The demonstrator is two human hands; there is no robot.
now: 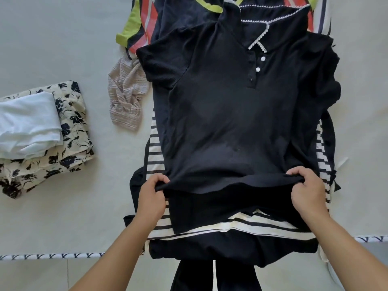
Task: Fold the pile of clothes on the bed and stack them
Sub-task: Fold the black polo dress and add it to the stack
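A black polo shirt (226, 122) with white collar trim and white buttons lies spread front-up on top of the clothes pile, collar away from me. My left hand (152, 195) pinches its bottom hem at the left corner. My right hand (307, 191) pinches the hem at the right corner, and the hem is lifted slightly off the pile. Under it lie a black-and-white striped garment (252, 225) and other dark clothes. A folded stack (42, 135) sits at the left: a pale blue piece on a cream floral one.
The pale bed sheet (84, 49) covers the bed. A beige knitted garment (128, 95) lies crumpled left of the pile. A lime, red and navy striped garment (142, 24) lies at the far end. The bed's patterned edge (52, 256) runs along the bottom, with floor below.
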